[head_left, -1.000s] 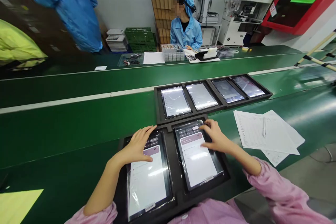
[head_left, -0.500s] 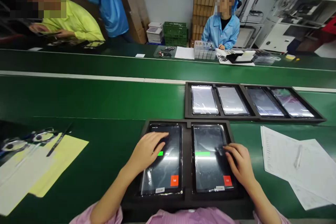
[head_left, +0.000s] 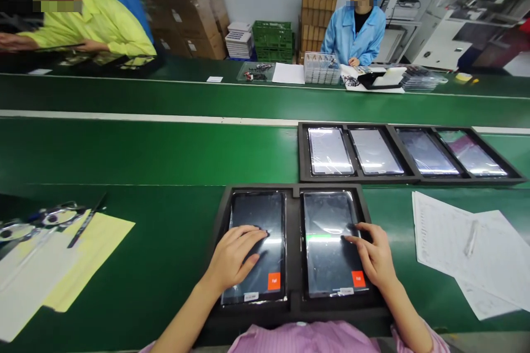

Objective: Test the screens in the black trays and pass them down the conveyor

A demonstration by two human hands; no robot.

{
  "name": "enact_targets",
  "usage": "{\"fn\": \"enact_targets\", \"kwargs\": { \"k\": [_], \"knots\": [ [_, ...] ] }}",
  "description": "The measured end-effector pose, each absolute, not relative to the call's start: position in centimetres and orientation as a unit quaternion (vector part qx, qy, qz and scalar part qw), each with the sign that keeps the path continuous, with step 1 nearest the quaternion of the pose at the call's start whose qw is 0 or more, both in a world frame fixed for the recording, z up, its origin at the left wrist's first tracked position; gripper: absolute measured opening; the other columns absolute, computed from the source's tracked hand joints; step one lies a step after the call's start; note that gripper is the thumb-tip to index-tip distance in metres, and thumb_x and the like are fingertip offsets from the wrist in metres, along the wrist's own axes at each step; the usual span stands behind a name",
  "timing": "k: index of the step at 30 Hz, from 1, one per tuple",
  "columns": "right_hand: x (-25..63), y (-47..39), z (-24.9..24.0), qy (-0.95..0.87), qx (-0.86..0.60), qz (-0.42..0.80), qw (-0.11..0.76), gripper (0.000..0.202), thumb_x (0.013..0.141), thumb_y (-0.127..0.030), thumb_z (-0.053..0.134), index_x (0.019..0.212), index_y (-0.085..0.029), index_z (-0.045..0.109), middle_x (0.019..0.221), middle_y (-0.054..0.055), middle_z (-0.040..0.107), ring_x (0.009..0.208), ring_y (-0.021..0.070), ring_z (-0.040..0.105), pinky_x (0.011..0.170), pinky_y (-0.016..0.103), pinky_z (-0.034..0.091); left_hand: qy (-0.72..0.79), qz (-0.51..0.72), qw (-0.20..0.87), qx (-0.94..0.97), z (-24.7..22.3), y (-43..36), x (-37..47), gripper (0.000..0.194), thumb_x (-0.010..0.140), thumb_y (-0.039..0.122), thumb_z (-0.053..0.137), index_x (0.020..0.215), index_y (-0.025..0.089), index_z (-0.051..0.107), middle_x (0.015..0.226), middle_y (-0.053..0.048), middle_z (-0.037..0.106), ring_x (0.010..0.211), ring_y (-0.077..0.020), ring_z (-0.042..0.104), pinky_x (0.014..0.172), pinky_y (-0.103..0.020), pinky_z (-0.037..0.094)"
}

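Observation:
Two tablets lie face up, side by side, in a black foam tray (head_left: 294,265) right in front of me. Over the left tablet (head_left: 256,209) is my left hand (head_left: 237,253), fingers stretched out and fingertips at the middle of the screen. At the right edge of the right tablet (head_left: 327,270) is my right hand (head_left: 376,253), its index finger extended onto the screen and the thumb apart. Each dark screen shows a red square at its lower right; a thin green bar glows on the right one. Neither hand grips anything.
Beyond, to the right, more tablets sit in another black tray (head_left: 304,154) on the green bench. Printed sheets (head_left: 443,231) with a clear pen-like item lie right; yellow paper (head_left: 103,237), a dark pen and round metal parts lie left. Across the bench, people (head_left: 356,33) sit working.
My left hand has slid slightly down the left screen, and its green bar no longer shows. My right index finger has reached further in; the right green bar is thinner. The view has shifted slightly.

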State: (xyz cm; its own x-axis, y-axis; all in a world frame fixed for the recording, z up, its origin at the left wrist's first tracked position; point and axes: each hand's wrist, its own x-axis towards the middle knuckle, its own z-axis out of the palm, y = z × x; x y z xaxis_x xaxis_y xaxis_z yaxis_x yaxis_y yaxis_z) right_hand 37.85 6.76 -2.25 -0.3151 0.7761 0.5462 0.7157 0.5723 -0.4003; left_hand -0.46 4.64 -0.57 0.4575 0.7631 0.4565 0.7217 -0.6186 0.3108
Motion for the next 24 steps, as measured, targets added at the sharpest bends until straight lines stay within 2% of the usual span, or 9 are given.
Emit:
{"fn": "enact_targets", "kwargs": {
  "k": [6,10,18,21,24],
  "knots": [
    [37.63,6.79,-2.13,-0.822,-0.451,0.031,0.346,0.035,0.1,-0.023,0.042,0.095,-0.023,0.076,0.112,0.009,0.057,0.101,0.0238,0.055,0.085,0.04,0.043,0.428,0.278,0.038,0.859,-0.82,4.34,-0.4,0.048,0.104,0.047,0.027,0.118,0.018,0.062,0.107,-0.006,0.073,0.101,-0.0217,0.064,0.085,-0.036,0.048],
    [37.67,6.75,-2.21,-0.823,-0.465,0.039,0.325,0.037,0.101,-0.025,0.04,0.1,-0.025,0.077,0.113,0.009,0.057,0.103,0.0248,0.054,0.086,0.041,0.044,0.425,0.278,0.045,0.86,-0.96,4.26,-0.3,0.052,0.104,0.049,0.024,0.12,0.019,0.063,0.105,-0.007,0.073,0.101,-0.023,0.064,0.085,-0.037,0.048],
    [37.57,6.83,-1.73,-0.834,-0.435,0.044,0.336,0.036,0.102,-0.024,0.039,0.109,-0.023,0.074,0.116,0.01,0.055,0.103,0.0249,0.054,0.085,0.041,0.043,0.389,0.282,0.053,0.875,-0.79,4.39,-0.06,0.05,0.104,0.047,0.025,0.124,0.019,0.061,0.108,-0.006,0.073,0.104,-0.0221,0.062,0.086,-0.036,0.046],
    [37.31,6.83,-1.65,-0.839,-0.442,0.027,0.317,0.036,0.101,-0.024,0.04,0.107,-0.025,0.075,0.116,0.01,0.055,0.104,0.0251,0.053,0.085,0.04,0.043,0.399,0.239,0.042,0.884,-1.08,4.41,-0.1,0.043,0.103,0.043,0.032,0.123,0.02,0.062,0.111,-0.004,0.073,0.106,-0.0226,0.062,0.095,-0.039,0.041],
    [37.05,6.8,-1.62,-0.834,-0.46,0.001,0.304,0.036,0.101,-0.023,0.041,0.102,-0.025,0.076,0.116,0.011,0.055,0.105,0.0254,0.051,0.086,0.04,0.042,0.406,0.214,0.017,0.888,-1.39,4.34,-0.19,0.039,0.1,0.04,0.038,0.125,0.023,0.062,0.116,-0.003,0.072,0.11,-0.0236,0.061,0.109,-0.045,0.029]
  ]
}}
